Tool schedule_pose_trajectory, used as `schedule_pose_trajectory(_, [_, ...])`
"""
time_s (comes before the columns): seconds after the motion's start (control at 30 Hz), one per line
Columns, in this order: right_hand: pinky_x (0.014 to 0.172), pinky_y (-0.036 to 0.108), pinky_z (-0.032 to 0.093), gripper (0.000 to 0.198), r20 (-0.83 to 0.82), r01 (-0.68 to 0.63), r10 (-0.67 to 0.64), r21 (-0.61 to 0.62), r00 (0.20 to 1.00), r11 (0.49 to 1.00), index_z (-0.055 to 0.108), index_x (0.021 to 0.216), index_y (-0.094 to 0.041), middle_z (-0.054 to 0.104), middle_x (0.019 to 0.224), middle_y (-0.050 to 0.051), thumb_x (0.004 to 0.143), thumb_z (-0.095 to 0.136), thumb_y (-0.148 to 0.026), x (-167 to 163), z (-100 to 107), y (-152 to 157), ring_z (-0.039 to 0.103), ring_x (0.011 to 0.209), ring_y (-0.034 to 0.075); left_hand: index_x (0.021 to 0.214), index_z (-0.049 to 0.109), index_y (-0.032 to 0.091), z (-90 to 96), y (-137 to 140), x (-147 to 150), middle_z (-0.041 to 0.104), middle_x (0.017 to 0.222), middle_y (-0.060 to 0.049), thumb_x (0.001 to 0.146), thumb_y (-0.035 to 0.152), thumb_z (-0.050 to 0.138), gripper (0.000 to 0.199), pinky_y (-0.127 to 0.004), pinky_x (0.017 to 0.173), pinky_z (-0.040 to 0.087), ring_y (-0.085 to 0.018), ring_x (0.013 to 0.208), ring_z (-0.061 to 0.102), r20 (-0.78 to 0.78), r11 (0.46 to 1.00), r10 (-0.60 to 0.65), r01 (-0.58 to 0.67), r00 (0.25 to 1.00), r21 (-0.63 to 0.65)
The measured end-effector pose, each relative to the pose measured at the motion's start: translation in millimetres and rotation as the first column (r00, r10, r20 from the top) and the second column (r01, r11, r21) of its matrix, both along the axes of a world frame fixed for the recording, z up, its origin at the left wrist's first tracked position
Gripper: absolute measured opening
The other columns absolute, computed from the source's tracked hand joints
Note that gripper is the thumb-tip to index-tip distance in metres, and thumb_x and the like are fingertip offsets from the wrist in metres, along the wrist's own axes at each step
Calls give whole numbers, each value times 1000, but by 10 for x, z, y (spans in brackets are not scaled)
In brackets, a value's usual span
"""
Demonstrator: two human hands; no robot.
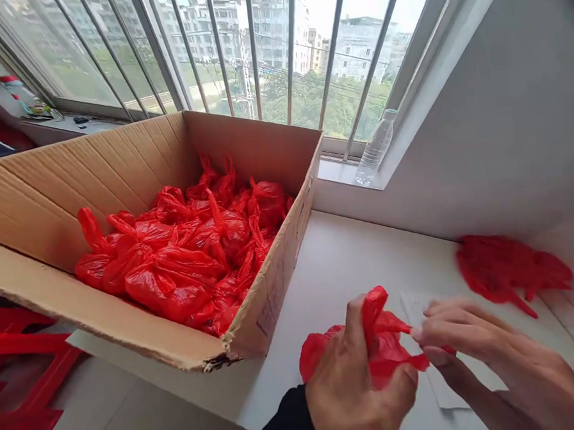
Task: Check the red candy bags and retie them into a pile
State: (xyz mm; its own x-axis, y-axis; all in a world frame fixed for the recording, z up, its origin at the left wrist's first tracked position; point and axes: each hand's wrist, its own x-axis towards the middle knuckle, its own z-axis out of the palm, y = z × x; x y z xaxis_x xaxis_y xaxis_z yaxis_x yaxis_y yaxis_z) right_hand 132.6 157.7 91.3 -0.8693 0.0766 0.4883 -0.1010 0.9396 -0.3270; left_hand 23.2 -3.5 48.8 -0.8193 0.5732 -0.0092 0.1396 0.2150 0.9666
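My left hand is closed around a red plastic bag low over the white table, its thumb and fingers curled about the gathered top. From the right, my right hand pinches a stretched strip of that same bag between thumb and fingertips. What the bag contains is hidden. Just left of the hands stands a big open cardboard box, holding a heap of knotted red plastic bags. Beneath the right hand lies a white sheet, partly covered.
More red plastic bags lie flat at the table's right, by the wall. An upright clear bottle stands on the sill of the barred window. A red stool is below the box at left. The white table meets the wall behind.
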Motion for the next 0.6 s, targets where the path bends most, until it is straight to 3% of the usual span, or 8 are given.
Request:
schedule_pose_trajectory(0.03, [87, 35, 56, 21, 21, -115, 115, -21, 993, 993, 59, 115, -28, 69, 92, 4, 96, 56, -21, -69, 75, -53, 66, 88, 20, 138, 59, 34, 22, 10, 29, 75, 113, -5, 68, 42, 83, 74, -38, 84, 49, -31, 95, 67, -42, 997, -71, 71, 997, -7])
schedule_pose_trajectory(0.1, [93, 37, 53, 24, 31, -280, 283, -75, 959, 957, 56, 121, -22, 67, 98, 7, 97, 55, -19, -212, 172, -120, 62, 96, 20, 113, 72, 31, 61, 31, -5, 75, 96, -3, 79, 50, 72, 40, -34, 75, 48, -26, 84, 67, -57, 956, -290, 292, 955, 26])
schedule_pose_trajectory(0.13, [95, 38, 51, 26, 30, -277, 281, -90, 959, 957, 55, 125, -20, 66, 106, 8, 98, 55, -23, -273, 185, -124, 60, 103, 21, 98, 73, 26, 74, 42, -65, 73, 84, -3, 88, 54, 61, 32, -31, 68, 46, -22, 76, 65, -24, 915, -400, 401, 916, 55])
schedule_pose_trajectory(0.2, [96, 37, 50, 36, 62, -176, 184, -121, 981, 977, 52, 133, -20, 61, 121, 11, 99, 57, -31, -349, 144, -77, 55, 115, 23, 79, 68, 19, 78, 56, -231, 62, 66, -2, 99, 55, 39, 51, -27, 58, 40, -15, 61, 57, 112, 843, -536, 525, 837, 115])
schedule_pose_trajectory(0.3, [87, 32, 51, 23, 156, -80, 127, -278, 980, 957, 58, 123, -26, 64, 110, 5, 100, 56, -27, -348, 1, 59, 59, 103, 18, 83, 67, 15, 21, 51, -455, 52, 61, 1, 101, 58, 35, 56, -25, 58, 38, -11, 56, 47, 338, 830, -558, 524, 758, 192])
schedule_pose_trajectory(0.43, [85, 30, 49, 8, 155, -98, 197, -490, 968, 866, 62, 99, -28, 63, 87, -2, 97, 59, -21, -246, -104, 155, 59, 87, 15, 103, 68, 14, -90, 57, -581, 60, 69, -2, 102, 54, 37, 51, -28, 69, 45, -14, 65, 56, 466, 835, -549, 428, 693, 347])
schedule_pose_trajectory(0.53, [92, 31, 48, 9, 187, -113, 259, -563, 948, 819, 65, 103, -30, 64, 103, 0, 97, 59, -26, -241, -151, 160, 60, 99, 15, 93, 71, 14, -121, 67, -609, 64, 82, -5, 97, 44, 54, 35, -29, 75, 45, -15, 76, 58, 355, 811, -581, 486, 732, 326])
schedule_pose_trajectory(0.6, [102, 34, 43, 22, 189, -91, 245, -587, 951, 805, 62, 120, -32, 60, 126, 3, 100, 55, -31, -300, -234, 178, 55, 119, 18, 88, 73, 15, -122, 59, -612, 65, 89, -6, 93, 34, 62, 22, -29, 78, 46, -16, 81, 60, 209, 783, -618, 568, 758, 254])
